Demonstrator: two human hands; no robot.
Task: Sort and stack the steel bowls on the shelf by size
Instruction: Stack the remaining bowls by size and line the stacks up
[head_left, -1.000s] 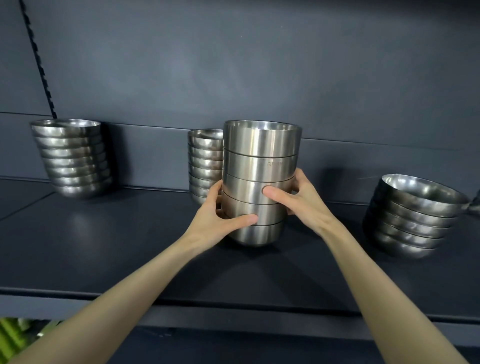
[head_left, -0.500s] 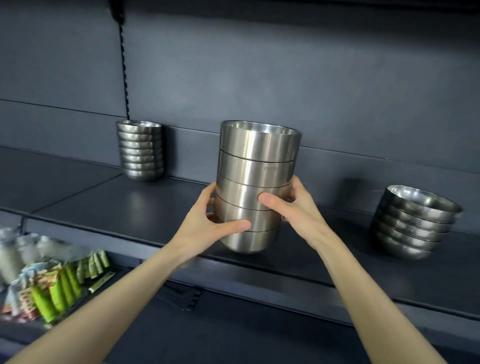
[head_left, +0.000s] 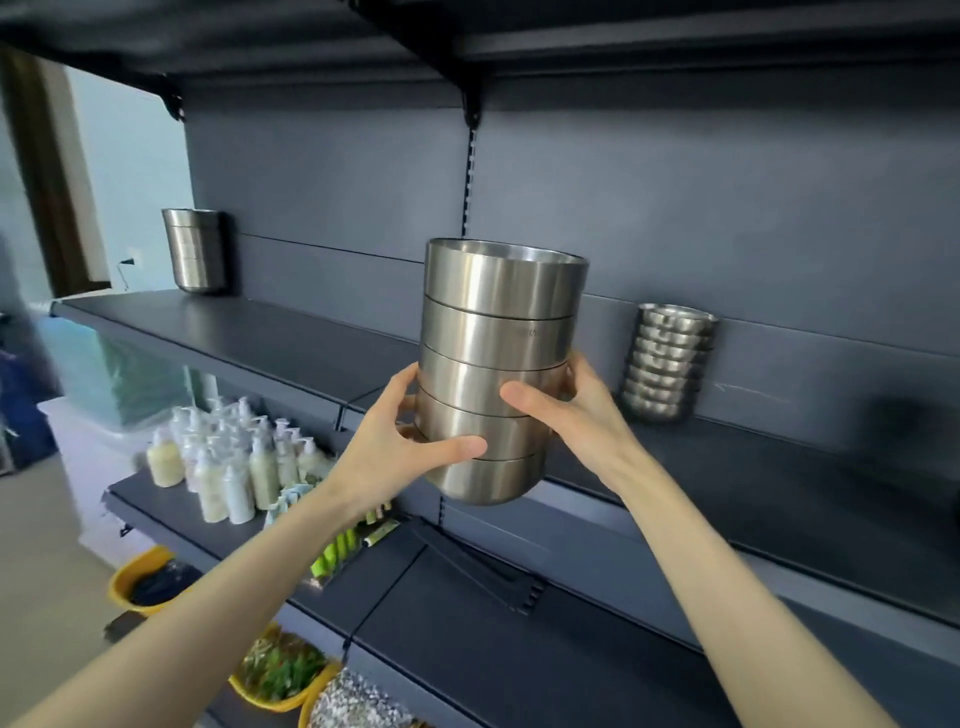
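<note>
In front of the shelf (head_left: 270, 338), the left hand (head_left: 395, 457) and the right hand (head_left: 576, 415) both gripped one stack (head_left: 498, 332) (five bowls), held upright.

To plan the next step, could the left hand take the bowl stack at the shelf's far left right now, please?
Probably not: the left hand and right hand both grip the carried stack, so it isn't free. Nothing on the shelf blocks the far-left stack, though.
</note>
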